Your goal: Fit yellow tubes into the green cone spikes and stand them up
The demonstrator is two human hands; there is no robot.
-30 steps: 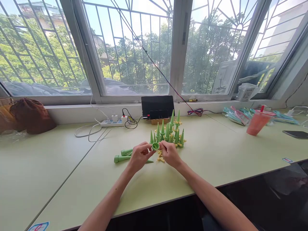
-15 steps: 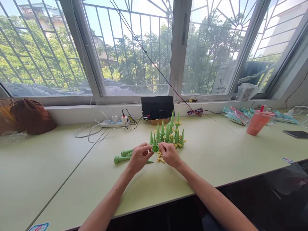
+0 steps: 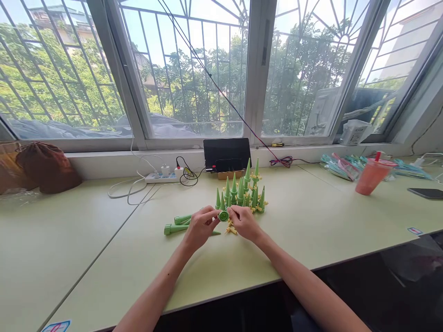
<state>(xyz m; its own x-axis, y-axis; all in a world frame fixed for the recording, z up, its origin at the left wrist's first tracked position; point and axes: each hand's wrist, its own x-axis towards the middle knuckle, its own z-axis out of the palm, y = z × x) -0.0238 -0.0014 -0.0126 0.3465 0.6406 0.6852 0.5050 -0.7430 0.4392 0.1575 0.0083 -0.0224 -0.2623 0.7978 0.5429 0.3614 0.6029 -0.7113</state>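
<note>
Your left hand (image 3: 202, 225) is pinched on the green piece (image 3: 223, 216), whose round end faces you, in front of the standing spikes. Your right hand (image 3: 244, 222) has its fingers curled against the piece's right side; whether they grip it or something smaller cannot be told. Assessed risk: uneven pressure between your hands could twist the piece loose. Loose yellow fittings (image 3: 231, 229) lie just below and could scatter if a hand drops. Just beyond your knuckles, the standing spikes (image 3: 234, 186) are closely grouped; a forward slip could topple several. On the left, the lying spikes (image 3: 178, 227) could roll if your left hand swings out. The tablet (image 3: 226, 150) limits reach behind the group. Room for moving is widest rightward across the table (image 3: 301, 221), as far as the cup (image 3: 371, 179); toward you, the table's near edge offers no barrier to rolling parts.
</note>
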